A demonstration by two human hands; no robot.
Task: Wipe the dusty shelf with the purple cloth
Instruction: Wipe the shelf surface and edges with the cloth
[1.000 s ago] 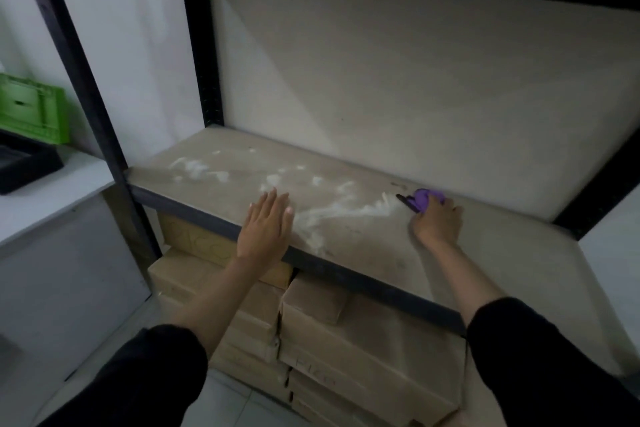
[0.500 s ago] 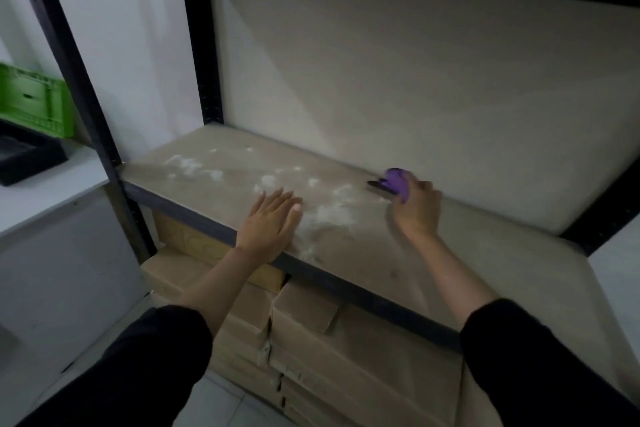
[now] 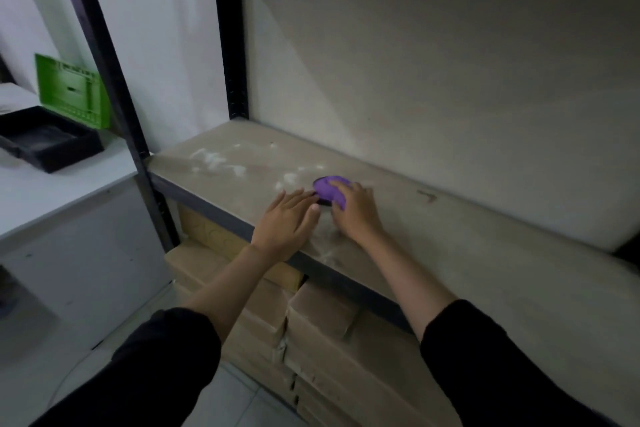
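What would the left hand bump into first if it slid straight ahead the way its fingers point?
Most likely the cloth, just beyond the fingertips of the left hand, flat on the shelf. The right hand grips that cloth. Whether fingertips and cloth already touch is unclear.

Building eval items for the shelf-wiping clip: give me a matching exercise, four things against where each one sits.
Things:
1. purple cloth
2. left hand
3. green crate
4. cardboard boxes

Places:
A. stacked below the shelf
B. under the right hand, on the shelf
C. flat on the shelf near its front edge
D. on the white counter at far left

Pairs: 1-B, 2-C, 3-D, 4-A
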